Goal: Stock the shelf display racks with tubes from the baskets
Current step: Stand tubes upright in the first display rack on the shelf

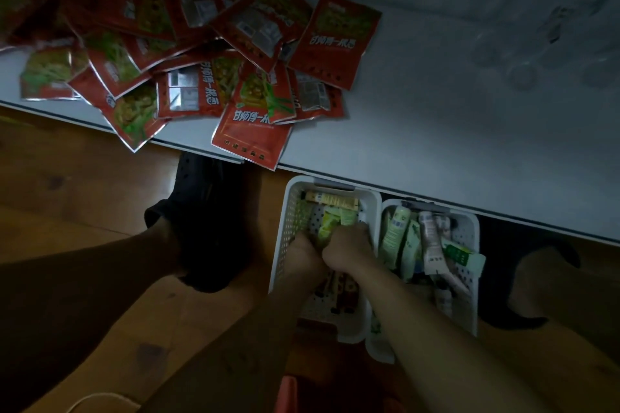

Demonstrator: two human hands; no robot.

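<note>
Dim light. Left hand (303, 256) reaches down into the left basket (285, 228) near its left wall, knuckles up, fingers curled under and out of sight; cannot tell whether they hold anything. Right hand (349, 250) touches it, fisted, fingers wrapped round the lower end of a green tube (327, 226) pointing toward the basket's far edge. A yellow tube (330, 199) lies along that edge. Right basket (469, 231), touching the first, holds heaped tubes (429, 238); labels unreadable. Both far rims meet the shelf (436, 144) front edge; forearms hide the left basket's near end.
</note>
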